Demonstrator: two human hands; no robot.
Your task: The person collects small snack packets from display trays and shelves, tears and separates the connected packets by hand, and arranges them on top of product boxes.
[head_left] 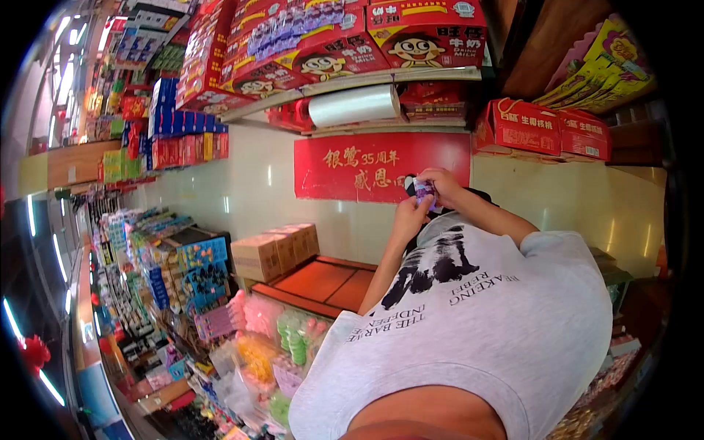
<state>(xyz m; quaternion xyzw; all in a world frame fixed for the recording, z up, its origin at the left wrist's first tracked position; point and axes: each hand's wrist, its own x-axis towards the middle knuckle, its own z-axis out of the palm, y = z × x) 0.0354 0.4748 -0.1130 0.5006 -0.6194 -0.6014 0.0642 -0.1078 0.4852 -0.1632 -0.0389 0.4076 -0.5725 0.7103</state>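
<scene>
A small purple packet (423, 189) is pinched in front of my body, over the dark clothing below my shirt. My left hand (413, 214) grips its lower side with the fingers closed. From the right, my right hand (439, 185) holds the same packet near its upper edge, fingers curled around it. Part of the packet is hidden by my fingers, and its printing is too small to read. Just beyond my hands lies a red mat (334, 172) with gold lettering on the floor.
Red milk cartons (330, 62) stand on a shelf ahead, with similar purple packets (297, 28) on top. Below sits a white plastic roll (354, 107). Red gift boxes (519, 130) are at right. Cardboard boxes (275, 251) and bagged colourful goods (260, 356) stand at left.
</scene>
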